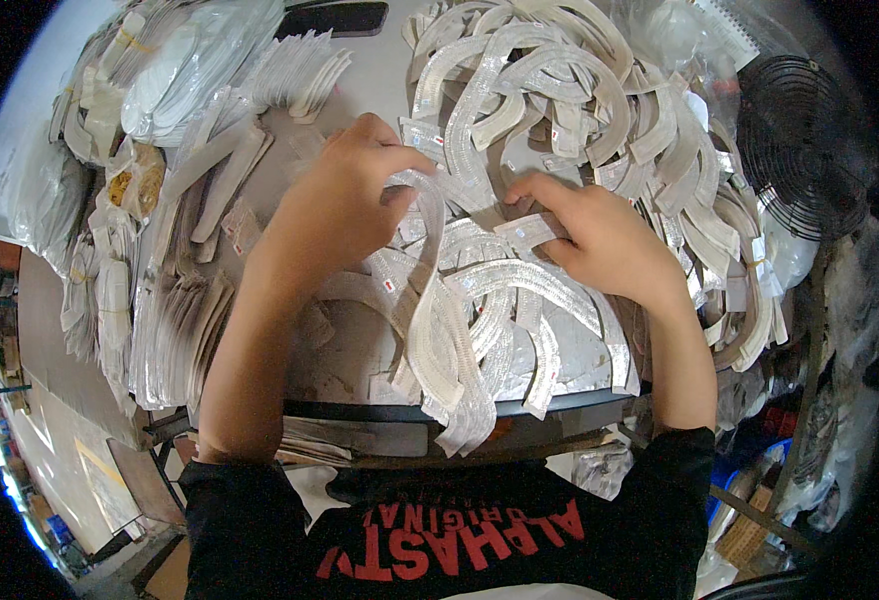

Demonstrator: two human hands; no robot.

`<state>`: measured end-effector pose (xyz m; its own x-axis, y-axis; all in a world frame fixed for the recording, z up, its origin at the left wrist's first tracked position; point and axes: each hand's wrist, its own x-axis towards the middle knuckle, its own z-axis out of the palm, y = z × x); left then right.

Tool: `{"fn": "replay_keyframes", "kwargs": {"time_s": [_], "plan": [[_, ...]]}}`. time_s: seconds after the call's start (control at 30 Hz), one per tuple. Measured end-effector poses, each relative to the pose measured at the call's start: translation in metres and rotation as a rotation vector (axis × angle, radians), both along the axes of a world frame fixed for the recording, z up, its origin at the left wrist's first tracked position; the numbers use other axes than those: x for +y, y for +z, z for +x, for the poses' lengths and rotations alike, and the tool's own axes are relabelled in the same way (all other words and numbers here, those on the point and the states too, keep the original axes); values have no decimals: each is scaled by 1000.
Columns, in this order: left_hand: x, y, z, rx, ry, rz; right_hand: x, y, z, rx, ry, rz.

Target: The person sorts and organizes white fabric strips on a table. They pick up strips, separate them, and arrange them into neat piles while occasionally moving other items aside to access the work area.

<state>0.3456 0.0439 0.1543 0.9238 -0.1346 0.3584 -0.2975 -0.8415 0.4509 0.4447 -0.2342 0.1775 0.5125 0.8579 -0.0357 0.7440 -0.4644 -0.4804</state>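
We've got a grey surface [375, 72] loaded up: strip heap [560, 85] far right, bundled strips [195, 335] left, phone [335, 19] far. Black fan [802, 150] right, floor [45, 432] beyond left. Left fingers [410, 158] pinch a curved strip [432, 250] mid-surface; right fingers [542, 188] grip a short strip end [527, 232] nearby.

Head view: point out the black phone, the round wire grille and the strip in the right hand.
Black phone [335, 19]: head view, middle of its dark face.
Round wire grille [805, 148]: head view, near its centre.
Strip [528, 232] in the right hand [600, 240]: head view, its exposed flat face.
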Motion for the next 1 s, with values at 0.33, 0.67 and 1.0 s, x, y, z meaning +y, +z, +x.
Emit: {"fn": "replay_keyframes", "kwargs": {"time_s": [0.33,0.67,1.0], "plan": [[7,5,0,37,-14,-50,0,2,0,-35,34,44],[41,-3,6,-64,-103,-45,25,10,8,-415,-77,150],[63,9,11,26,269,-224,82,18,62,-810,46,77]]}}
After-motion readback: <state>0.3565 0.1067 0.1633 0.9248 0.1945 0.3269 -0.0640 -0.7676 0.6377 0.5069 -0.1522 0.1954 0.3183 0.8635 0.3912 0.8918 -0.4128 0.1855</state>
